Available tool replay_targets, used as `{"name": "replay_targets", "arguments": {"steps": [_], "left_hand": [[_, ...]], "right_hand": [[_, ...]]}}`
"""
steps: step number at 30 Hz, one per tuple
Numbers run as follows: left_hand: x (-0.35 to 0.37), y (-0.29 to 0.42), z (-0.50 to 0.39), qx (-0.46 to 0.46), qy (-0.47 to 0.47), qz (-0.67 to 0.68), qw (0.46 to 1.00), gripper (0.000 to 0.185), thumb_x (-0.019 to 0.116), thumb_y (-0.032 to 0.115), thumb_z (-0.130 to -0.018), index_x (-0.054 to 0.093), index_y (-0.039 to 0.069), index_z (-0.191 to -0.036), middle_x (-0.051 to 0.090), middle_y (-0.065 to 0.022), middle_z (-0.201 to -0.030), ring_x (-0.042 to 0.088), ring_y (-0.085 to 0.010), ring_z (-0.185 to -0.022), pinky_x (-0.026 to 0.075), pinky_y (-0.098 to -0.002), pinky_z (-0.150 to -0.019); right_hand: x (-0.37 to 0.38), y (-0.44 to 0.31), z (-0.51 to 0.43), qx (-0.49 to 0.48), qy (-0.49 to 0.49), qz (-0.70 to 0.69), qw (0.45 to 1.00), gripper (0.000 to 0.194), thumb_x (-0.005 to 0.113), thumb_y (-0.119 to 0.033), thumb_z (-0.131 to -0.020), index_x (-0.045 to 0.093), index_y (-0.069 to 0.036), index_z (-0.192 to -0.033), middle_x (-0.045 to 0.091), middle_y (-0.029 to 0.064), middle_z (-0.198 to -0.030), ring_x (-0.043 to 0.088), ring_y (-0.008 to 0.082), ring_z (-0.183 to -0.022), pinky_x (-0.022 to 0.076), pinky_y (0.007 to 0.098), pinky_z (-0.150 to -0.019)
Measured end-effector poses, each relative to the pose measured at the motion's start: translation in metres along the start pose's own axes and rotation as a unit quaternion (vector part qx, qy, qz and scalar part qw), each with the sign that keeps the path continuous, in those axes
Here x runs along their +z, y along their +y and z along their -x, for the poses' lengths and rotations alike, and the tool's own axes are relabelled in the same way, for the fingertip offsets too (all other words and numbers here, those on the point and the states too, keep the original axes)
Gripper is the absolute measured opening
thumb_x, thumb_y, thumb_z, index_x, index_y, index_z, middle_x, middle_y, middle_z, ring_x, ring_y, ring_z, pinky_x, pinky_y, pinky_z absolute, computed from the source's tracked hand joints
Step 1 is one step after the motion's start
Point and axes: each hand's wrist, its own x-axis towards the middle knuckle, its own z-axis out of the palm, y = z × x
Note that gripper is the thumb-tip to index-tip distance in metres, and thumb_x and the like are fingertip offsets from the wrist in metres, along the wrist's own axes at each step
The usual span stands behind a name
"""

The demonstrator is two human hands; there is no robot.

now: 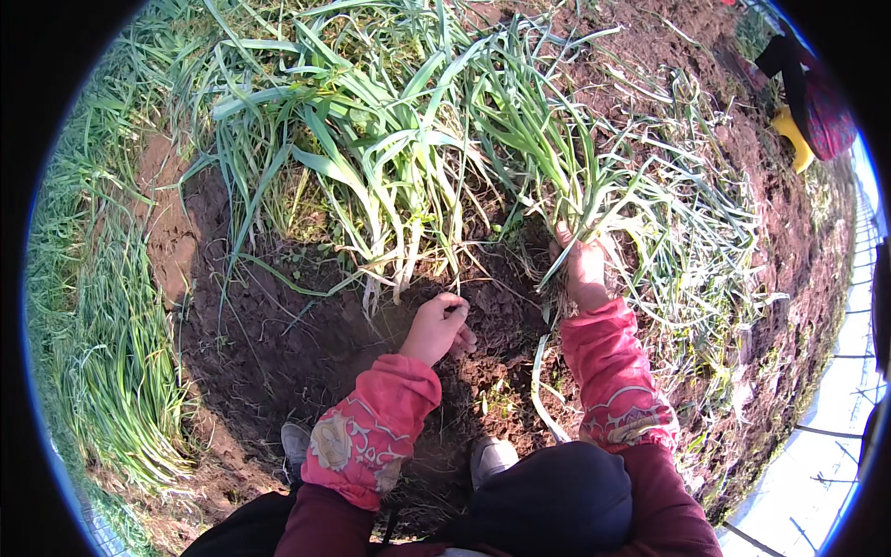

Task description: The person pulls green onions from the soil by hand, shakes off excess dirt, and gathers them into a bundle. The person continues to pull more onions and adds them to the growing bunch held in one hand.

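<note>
Leafy green plants with long flat leaves and pale stalks (pixel 411 188) stand or lean in front of me. My left hand (pixel 442 327) is just below them over dark soil (pixel 327 341), its thumb and fingertips drawn together; whether something thin is between them cannot be told. My right hand (pixel 585 261), farther right, is closed around the base of a bunch of long green leaves (pixel 557 146). Leaves partly hide its fingers. A single pale stalk (pixel 539 390) lies on the soil below, between my forearms.
Pulled-looking leaves lie in a heap (pixel 689 216) at the right. A bundle of long green leaves (pixel 132 404) lies at the left. My shoes (pixel 493 459) stand on the soil. Another person (pixel 811 97), with yellow footwear (pixel 793 139), is at the upper right. White sheeting (pixel 821 432) edges the plot.
</note>
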Motion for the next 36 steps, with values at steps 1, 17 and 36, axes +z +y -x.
{"name": "replay_targets", "arguments": {"steps": [1, 17, 36], "left_hand": [[-0.002, -0.002, 0.0, 0.002, 0.002, 0.0, 1.0, 0.02, 0.044, 0.017, -0.093, 0.046, 0.001, -0.105, 0.06, -0.0132, -0.064, 0.061, -0.0198, -0.051, 0.046, -0.0266, -0.039], [0.0, -0.006, -0.003, 0.023, -0.019, 0.003, 1.0, 0.02, 0.045, 0.013, -0.091, 0.047, -0.001, -0.106, 0.06, -0.0121, -0.069, 0.063, -0.0187, -0.055, 0.048, -0.0249, -0.043], [-0.011, -0.005, 0.001, 0.004, 0.011, -0.009, 1.0, 0.02, 0.045, 0.013, -0.091, 0.047, -0.001, -0.105, 0.06, -0.0135, -0.064, 0.061, -0.0186, -0.049, 0.047, -0.0268, -0.038]], "right_hand": [[0.012, -0.007, 0.012, -0.005, 0.009, -0.133, 0.991, 0.023, 0.066, -0.024, -0.081, 0.056, -0.005, -0.09, 0.053, 0.0021, -0.063, 0.047, 0.0117, -0.049, 0.0374, 0.0235, -0.046], [-0.001, -0.107, -0.116, 0.021, -0.086, 0.273, 0.958, 0.02, 0.068, -0.002, -0.065, 0.061, 0.005, -0.082, 0.062, 0.0096, -0.068, 0.057, 0.0194, -0.06, 0.0458, 0.0326, -0.058], [0.038, -0.057, 0.015, -0.031, -0.001, -0.216, 0.976, 0.017, 0.063, -0.012, -0.078, 0.059, 0.001, -0.088, 0.043, -0.0025, -0.06, 0.037, 0.008, -0.048, 0.034, 0.0218, -0.047]]}}
